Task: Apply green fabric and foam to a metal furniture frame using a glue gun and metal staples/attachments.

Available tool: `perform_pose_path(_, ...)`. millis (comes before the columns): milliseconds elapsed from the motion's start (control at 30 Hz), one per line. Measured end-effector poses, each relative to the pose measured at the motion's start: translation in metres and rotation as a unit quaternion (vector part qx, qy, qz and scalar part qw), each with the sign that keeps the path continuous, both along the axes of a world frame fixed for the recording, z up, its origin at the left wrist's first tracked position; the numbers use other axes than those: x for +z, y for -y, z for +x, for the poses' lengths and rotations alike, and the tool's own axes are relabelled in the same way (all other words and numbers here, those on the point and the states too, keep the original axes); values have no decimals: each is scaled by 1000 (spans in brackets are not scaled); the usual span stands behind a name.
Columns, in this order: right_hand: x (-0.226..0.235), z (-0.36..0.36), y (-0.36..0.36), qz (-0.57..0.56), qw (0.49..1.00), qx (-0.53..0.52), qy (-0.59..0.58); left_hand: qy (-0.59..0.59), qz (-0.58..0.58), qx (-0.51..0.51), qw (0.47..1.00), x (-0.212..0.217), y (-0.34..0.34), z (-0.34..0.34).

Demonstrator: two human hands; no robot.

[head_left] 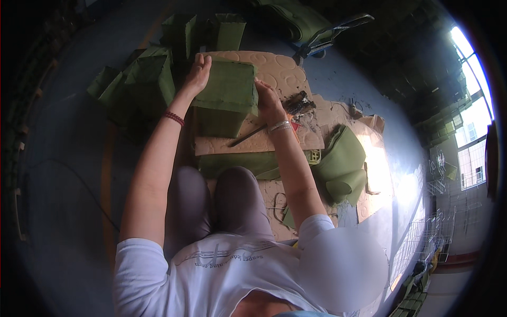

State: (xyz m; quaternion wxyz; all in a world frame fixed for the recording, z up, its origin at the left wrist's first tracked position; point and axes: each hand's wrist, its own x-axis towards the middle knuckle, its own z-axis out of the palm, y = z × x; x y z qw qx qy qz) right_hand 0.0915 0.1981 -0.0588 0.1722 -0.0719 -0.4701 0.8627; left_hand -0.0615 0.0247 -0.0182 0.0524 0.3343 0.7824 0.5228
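Note:
Between my two hands is a green fabric box (227, 84) with stiff, straight sides. My left hand (198, 75) grips its left edge, thumb and fingers closed on the rim. On the right edge, my right hand (270, 99) presses its fingers against the side; they are partly hidden. Below the box shows a darker green panel (219, 122); I cannot tell whether it belongs to the same box. Beside my right wrist lies a black-smeared clump (300, 104). A thin dark stick (247, 136) rests on the tan embossed board (285, 68) under the work.
Several open green boxes (150, 74) stand on the floor at the left and far side. Green sheet material (342, 169) lies curled on cardboard at the right. A metal-handled cart (335, 33) with green rolls stands at the back. Wire racks (435, 227) line the right side.

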Motion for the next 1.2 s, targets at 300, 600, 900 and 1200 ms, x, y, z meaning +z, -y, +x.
perform_pose_path(300,3,41,-3,-12,1000,15,13,55,77,-77,992,0,0,21)
perform_pose_path(600,-33,253,16,91,953,-252,140,52,-27,-66,996,-67,-4,-99)
perform_pose_path(900,-210,720,185,172,285,-650,684,101,-78,-77,989,-45,-8,-111)
perform_pose_path(1200,-227,676,230,-214,650,-528,503,91,-123,-117,981,-44,-10,-91)
